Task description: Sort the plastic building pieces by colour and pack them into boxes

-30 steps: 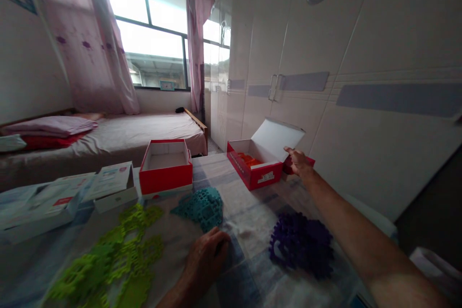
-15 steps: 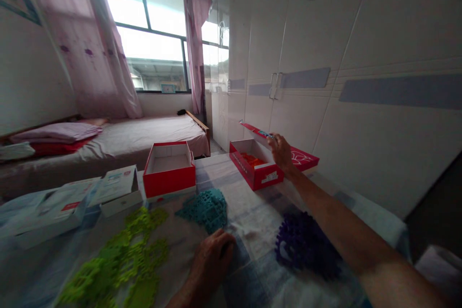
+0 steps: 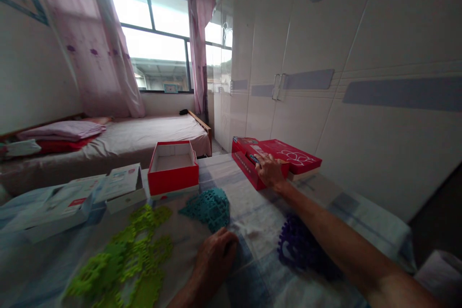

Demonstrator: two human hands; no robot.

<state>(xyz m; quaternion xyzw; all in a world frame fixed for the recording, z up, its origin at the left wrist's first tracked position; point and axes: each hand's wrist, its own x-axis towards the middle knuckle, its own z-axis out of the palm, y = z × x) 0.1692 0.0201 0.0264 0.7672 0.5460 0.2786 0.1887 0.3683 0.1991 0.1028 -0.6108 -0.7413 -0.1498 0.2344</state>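
My right hand (image 3: pixel 270 171) lies on the lid of a red box (image 3: pixel 247 169), its fingers stretched over the top. The lid is down, so the inside is hidden. Loosely curled, my left hand (image 3: pixel 215 256) rests on the cloth with nothing visible in it. Just beyond it sits a pile of teal toothed pieces (image 3: pixel 212 208). Lime-green toothed pieces (image 3: pixel 121 260) spread out to its left. Dark purple toothed pieces (image 3: pixel 301 245) lie under the line of my right forearm, which partly covers them.
An open red box (image 3: pixel 173 182) stands at the table's back edge. White cartons (image 3: pixel 121 187) sit left of it. Another red box or lid (image 3: pixel 294 156) adjoins the shut one. Beyond are a bed (image 3: pixel 155 130) and a white wardrobe (image 3: pixel 267 120). A checked cloth (image 3: pixel 249 269) covers the table.
The red box's lid has come down over the orange-red pieces that showed inside. My right hand moved down and slightly left with it. The left hand stays in place.
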